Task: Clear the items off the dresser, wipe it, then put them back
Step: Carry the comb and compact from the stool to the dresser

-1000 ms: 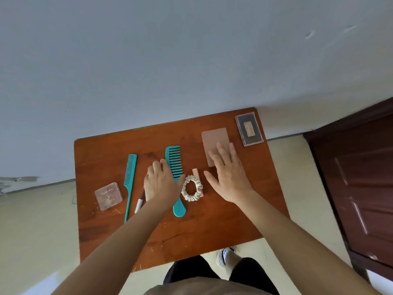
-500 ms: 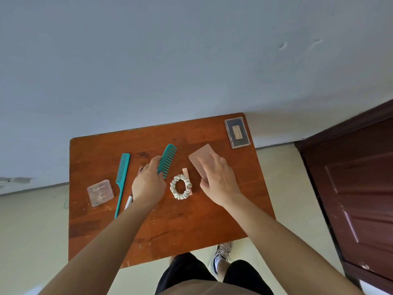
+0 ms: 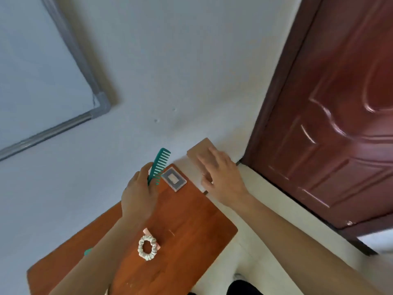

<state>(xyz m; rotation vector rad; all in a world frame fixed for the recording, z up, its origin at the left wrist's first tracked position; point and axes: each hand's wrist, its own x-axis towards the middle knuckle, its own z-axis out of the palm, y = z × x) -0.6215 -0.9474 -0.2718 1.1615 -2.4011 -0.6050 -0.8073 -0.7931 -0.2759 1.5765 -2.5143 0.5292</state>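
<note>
My left hand (image 3: pixel 139 194) grips the wide-tooth teal comb (image 3: pixel 160 163) by its handle, lifted above the wooden dresser top (image 3: pixel 187 226), teeth pointing up toward the wall. My right hand (image 3: pixel 221 175) holds a flat pink-brown card (image 3: pixel 200 151) in the air beyond the dresser's right edge. On the dresser lie a pale scrunchie (image 3: pixel 147 247) over a small pink piece (image 3: pixel 146 231), and a clear dark-framed case (image 3: pixel 174 179) at the far corner. A tip of the second teal comb (image 3: pixel 88 251) peeks out beside my left forearm.
A dark red wooden door (image 3: pixel 331 107) stands to the right. The pale wall (image 3: pixel 170 71) runs behind the dresser, with a framed whiteboard (image 3: pixel 38 67) at upper left. Cream floor (image 3: pixel 244 220) lies right of the dresser.
Both hands lifted their items off the dresser: the left raised the wide comb, the right carried the pink-brown card to the right past the edge. The view swung right toward the door.
</note>
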